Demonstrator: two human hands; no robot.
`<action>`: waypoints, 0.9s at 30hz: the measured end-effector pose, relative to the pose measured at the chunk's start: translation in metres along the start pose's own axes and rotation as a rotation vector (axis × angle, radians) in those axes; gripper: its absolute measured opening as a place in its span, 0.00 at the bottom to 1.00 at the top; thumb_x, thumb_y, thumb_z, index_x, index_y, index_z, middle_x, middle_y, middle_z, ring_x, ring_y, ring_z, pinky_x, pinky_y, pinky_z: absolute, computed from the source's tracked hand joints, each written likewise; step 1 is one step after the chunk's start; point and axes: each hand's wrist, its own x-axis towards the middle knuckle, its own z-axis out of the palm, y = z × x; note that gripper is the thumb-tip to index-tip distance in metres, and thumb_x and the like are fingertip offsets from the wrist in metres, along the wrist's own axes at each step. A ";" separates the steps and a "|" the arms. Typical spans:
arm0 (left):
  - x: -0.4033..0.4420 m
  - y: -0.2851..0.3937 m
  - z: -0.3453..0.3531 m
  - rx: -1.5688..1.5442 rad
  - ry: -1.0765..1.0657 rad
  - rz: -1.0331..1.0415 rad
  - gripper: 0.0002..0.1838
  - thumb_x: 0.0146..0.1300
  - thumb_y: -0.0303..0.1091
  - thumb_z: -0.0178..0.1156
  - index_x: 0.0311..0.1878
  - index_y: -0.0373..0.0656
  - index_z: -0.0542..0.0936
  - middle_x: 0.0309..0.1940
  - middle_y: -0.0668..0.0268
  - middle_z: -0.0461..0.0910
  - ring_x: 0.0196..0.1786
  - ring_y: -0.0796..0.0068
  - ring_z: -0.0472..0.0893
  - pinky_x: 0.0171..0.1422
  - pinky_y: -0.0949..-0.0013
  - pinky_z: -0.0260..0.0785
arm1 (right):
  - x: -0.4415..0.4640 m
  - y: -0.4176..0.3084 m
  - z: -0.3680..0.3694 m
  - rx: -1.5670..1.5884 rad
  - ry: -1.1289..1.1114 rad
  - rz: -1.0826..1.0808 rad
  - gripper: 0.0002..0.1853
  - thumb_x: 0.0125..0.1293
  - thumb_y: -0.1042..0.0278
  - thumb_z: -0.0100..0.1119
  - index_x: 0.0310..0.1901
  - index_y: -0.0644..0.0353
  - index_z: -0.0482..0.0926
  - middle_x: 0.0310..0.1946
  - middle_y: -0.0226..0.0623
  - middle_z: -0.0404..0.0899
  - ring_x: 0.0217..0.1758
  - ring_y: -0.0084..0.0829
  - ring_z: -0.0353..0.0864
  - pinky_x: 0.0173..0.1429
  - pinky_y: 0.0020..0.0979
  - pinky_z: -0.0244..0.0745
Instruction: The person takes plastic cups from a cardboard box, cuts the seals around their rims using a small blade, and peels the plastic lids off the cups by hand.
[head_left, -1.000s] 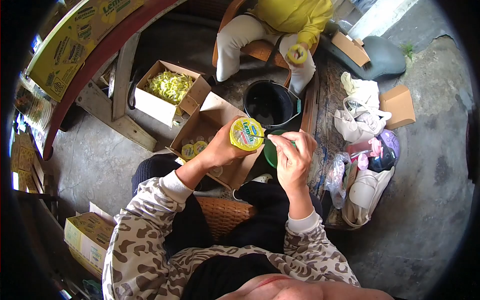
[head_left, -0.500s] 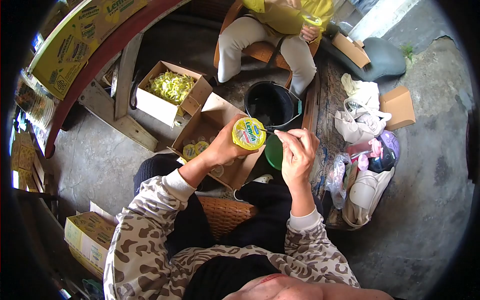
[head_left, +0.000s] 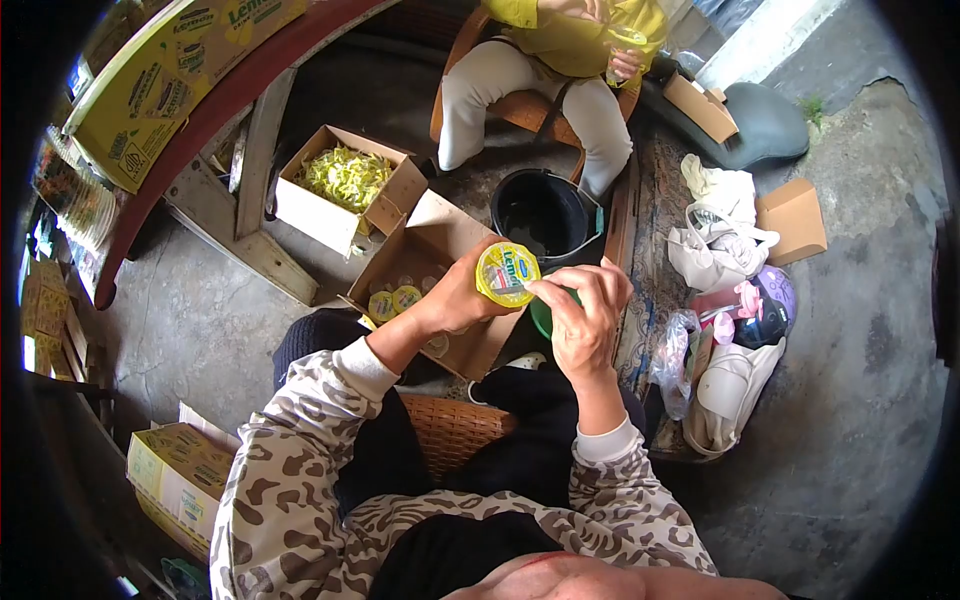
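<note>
My left hand (head_left: 462, 290) is wrapped round a sealed plastic lemon drink cup (head_left: 506, 266), its yellow printed lid facing up. Pinched in my right hand (head_left: 585, 318) is a thin blade-like tool (head_left: 512, 290), lying across the lower part of the lid. The fingers cover most of this tool, so its exact kind is unclear. Below my left hand, an open cardboard box (head_left: 440, 228) holds several similar cups (head_left: 407, 297). Partly hidden behind my right hand is a green container (head_left: 543, 318).
Ahead stands a black bucket (head_left: 540, 205) with dark contents. A box of yellow-green strips (head_left: 345, 180) is to its left. Opposite sits a person (head_left: 575, 50) in a yellow top, holding a cup. Bags (head_left: 735, 390) lie at right; a printed carton (head_left: 185, 470) stands at lower left.
The tool has moved from the lid's upper right edge to lie across its lower part. My right hand has come closer to the cup, which has shifted slightly right.
</note>
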 end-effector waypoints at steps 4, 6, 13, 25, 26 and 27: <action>0.000 -0.001 0.001 0.022 0.002 0.018 0.40 0.45 0.27 0.80 0.62 0.40 0.69 0.51 0.65 0.78 0.56 0.76 0.78 0.62 0.68 0.71 | 0.000 -0.001 -0.002 -0.054 -0.021 -0.032 0.10 0.58 0.70 0.67 0.41 0.41 0.87 0.38 0.19 0.78 0.48 0.27 0.77 0.70 0.47 0.61; 0.000 0.002 0.000 0.074 -0.012 0.032 0.40 0.45 0.28 0.80 0.62 0.39 0.69 0.50 0.64 0.79 0.55 0.75 0.78 0.62 0.68 0.72 | 0.000 -0.001 -0.002 -0.060 -0.027 -0.037 0.10 0.58 0.69 0.67 0.41 0.42 0.86 0.39 0.19 0.78 0.48 0.27 0.77 0.70 0.47 0.61; -0.001 0.004 0.000 0.125 -0.035 0.031 0.40 0.45 0.29 0.80 0.62 0.39 0.69 0.50 0.62 0.79 0.54 0.74 0.79 0.61 0.68 0.72 | 0.004 -0.002 -0.002 -0.095 -0.052 -0.065 0.13 0.54 0.74 0.64 0.39 0.42 0.87 0.37 0.21 0.77 0.46 0.29 0.77 0.68 0.48 0.62; -0.003 0.011 0.003 0.112 -0.021 0.067 0.36 0.47 0.25 0.77 0.60 0.39 0.70 0.50 0.60 0.80 0.55 0.71 0.80 0.62 0.67 0.73 | 0.003 0.000 0.005 -0.111 -0.084 -0.073 0.10 0.55 0.72 0.65 0.38 0.42 0.86 0.38 0.21 0.78 0.47 0.28 0.77 0.68 0.49 0.61; -0.003 0.010 0.003 0.114 -0.028 0.069 0.37 0.47 0.25 0.77 0.60 0.39 0.70 0.51 0.60 0.80 0.55 0.71 0.80 0.62 0.67 0.72 | 0.003 0.001 0.005 -0.115 -0.089 -0.077 0.11 0.55 0.71 0.65 0.38 0.42 0.86 0.38 0.21 0.78 0.47 0.28 0.77 0.68 0.49 0.61; -0.002 0.009 0.003 0.116 -0.035 0.072 0.37 0.47 0.25 0.77 0.60 0.39 0.70 0.51 0.60 0.80 0.55 0.71 0.80 0.62 0.67 0.72 | 0.003 0.001 0.006 -0.117 -0.091 -0.077 0.11 0.55 0.71 0.65 0.38 0.42 0.86 0.38 0.21 0.78 0.47 0.28 0.77 0.68 0.49 0.61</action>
